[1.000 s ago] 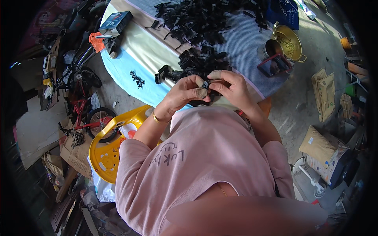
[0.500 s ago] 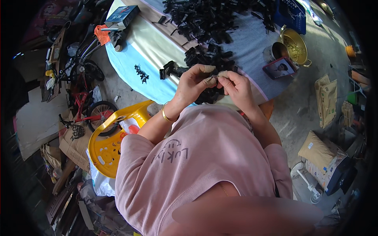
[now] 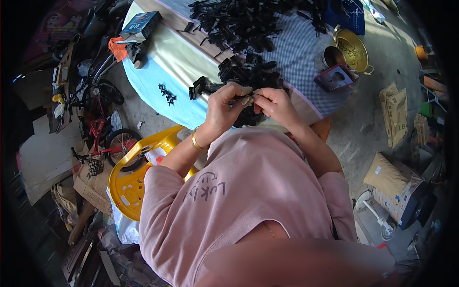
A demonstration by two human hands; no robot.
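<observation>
My left hand (image 3: 224, 106) and my right hand (image 3: 277, 106) meet over the near edge of a cloth-covered round table (image 3: 189, 67). Both are closed in a pinch, thumbs against fingers, with tan tape around some left fingertips. Whatever sits between them is too small and hidden to name. Just beyond and partly beneath my hands lies a heap of small black plastic parts (image 3: 239, 71). A bigger black heap (image 3: 234, 28) spreads farther back. Left of my hands are a few black parts (image 3: 198, 88) and, beyond those, a separate cluster of tiny black pieces (image 3: 167, 94).
At the table's right stand a phone (image 3: 335, 78) leaning on a metal cup (image 3: 330, 56), a gold-coloured pot (image 3: 363, 50) and a blue basket (image 3: 345, 16). A box (image 3: 140, 26) sits far left. A yellow chair (image 3: 125, 191) and a red bicycle (image 3: 98, 129) are at left.
The whole view has shifted slightly, so the table and its things appear a little farther left. My hands stay pinched together, the fingertips having turned slightly.
</observation>
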